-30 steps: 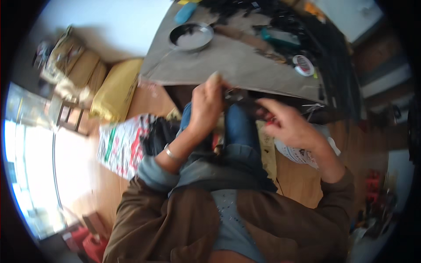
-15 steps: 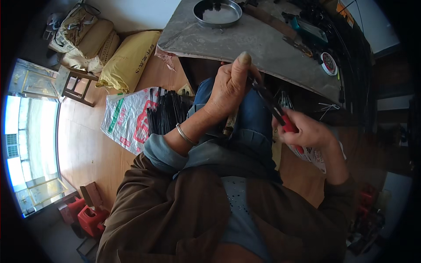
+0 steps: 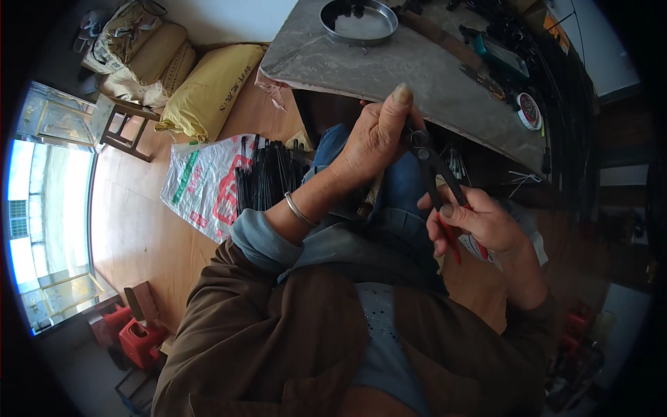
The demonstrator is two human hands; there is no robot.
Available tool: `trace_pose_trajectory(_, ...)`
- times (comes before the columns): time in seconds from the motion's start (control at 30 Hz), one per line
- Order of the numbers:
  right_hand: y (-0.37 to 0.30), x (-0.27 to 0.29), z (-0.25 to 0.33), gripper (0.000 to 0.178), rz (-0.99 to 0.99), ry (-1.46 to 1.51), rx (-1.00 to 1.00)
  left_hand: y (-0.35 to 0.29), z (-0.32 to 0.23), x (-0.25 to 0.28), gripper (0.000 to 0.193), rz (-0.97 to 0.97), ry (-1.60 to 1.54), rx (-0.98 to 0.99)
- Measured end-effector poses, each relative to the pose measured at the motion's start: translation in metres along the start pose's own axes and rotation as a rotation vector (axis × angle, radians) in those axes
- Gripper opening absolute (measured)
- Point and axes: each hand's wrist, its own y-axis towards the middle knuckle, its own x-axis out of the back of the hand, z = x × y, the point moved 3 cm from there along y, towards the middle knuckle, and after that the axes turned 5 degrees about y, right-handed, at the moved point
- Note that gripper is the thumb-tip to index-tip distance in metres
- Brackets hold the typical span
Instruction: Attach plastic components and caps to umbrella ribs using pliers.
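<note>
My right hand [image 3: 479, 224] grips a pair of pliers [image 3: 434, 170] with long dark arms and red-covered handles. The handles stand apart, with my fingers and thumb about them. The jaws point up and left, right beside the curled fingers of my left hand [image 3: 379, 135]. That hand is closed with its thumb on top, above my knees near the table's front edge. Its far side is turned away, so what it holds is hidden. Left of my legs, a bundle of thin black rods [image 3: 271, 174] lies on a white printed sack [image 3: 201, 184] on the floor.
On the grey table [image 3: 313, 66] stand a round metal pan [image 3: 359, 26], a small round tub [image 3: 529, 111] and a pile of black parts [image 3: 497, 38]. A yellow sack [image 3: 215, 90] lies beside a wooden stool [image 3: 128, 128]. Red containers [image 3: 142, 340] sit at lower left.
My right hand has loosened and shifted its grip, and the plier handles have spread apart. The jaws remain beside my left hand, which keeps its closed pose. The whole view has shifted slightly.
</note>
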Motion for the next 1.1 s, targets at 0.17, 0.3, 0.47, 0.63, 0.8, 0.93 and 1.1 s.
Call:
trace_pose_trajectory(0.17, -0.006, -0.014, 0.009, 0.038, -0.013, 0.059, -0.009, 0.001, 0.004, 0.002, 0.074, 0.036, 0.018, -0.028)
trace_pose_trajectory(0.3, -0.004, -0.005, 0.002, 0.036, -0.128, -0.115, 0.098, 0.001, 0.004, 0.003, 0.075, 0.046, -0.035, -0.016)
trace_pose_trajectory(0.47, 0.001, -0.004, 0.005, 0.037, -0.110, -0.100, 0.098, 0.001, 0.005, 0.001, 0.076, 0.056, -0.033, -0.003)
trace_pose_trajectory(0.63, 0.001, 0.000, 0.004, 0.033, -0.135, -0.153, 0.067, 0.002, 0.005, -0.001, 0.076, 0.055, 0.005, 0.002)
trace_pose_trajectory(0.8, 0.003, 0.005, -0.001, 0.031, -0.094, -0.138, 0.106, 0.002, 0.002, -0.003, 0.074, 0.063, -0.014, 0.032)
trace_pose_trajectory(0.93, 0.002, 0.004, -0.003, 0.031, -0.073, -0.070, 0.095, 0.003, 0.004, -0.004, 0.072, 0.072, -0.048, 0.059)
trace_pose_trajectory(1.1, 0.003, 0.001, -0.005, 0.037, -0.028, -0.003, 0.049, 0.002, 0.005, -0.003, 0.070, 0.079, -0.057, 0.055)
